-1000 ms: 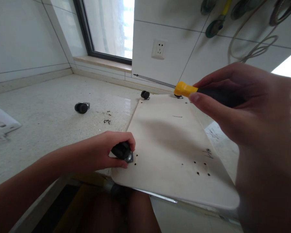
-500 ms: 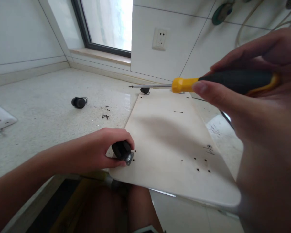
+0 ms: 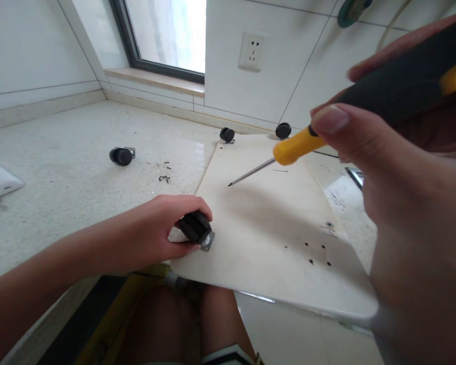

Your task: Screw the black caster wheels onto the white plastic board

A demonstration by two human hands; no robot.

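My left hand [image 3: 175,223] is closed around a black caster wheel [image 3: 194,226] with a metal mounting plate, at the near left corner of a white board [image 3: 251,213]. The plate covers the holes at that corner. My right hand [image 3: 395,137] grips a screwdriver [image 3: 294,144] with a black and yellow handle; its thin shaft slants down to the left, and the tip is over the board, apart from the caster in my left hand. Several dark holes show near the board's right front corner.
Two casters, a left one [image 3: 227,134] and a right one [image 3: 283,130], stand at the board's far end. Another loose caster [image 3: 122,155] lies on the floor at left, near several small screws [image 3: 164,178]. A white plastic object [image 3: 2,180] is at the left edge; a wall socket [image 3: 252,51] is behind.
The screwdriver has come nearer and its tip has swung down and right over the board. My left hand has shifted the caster slightly right, its plate now over the corner holes.
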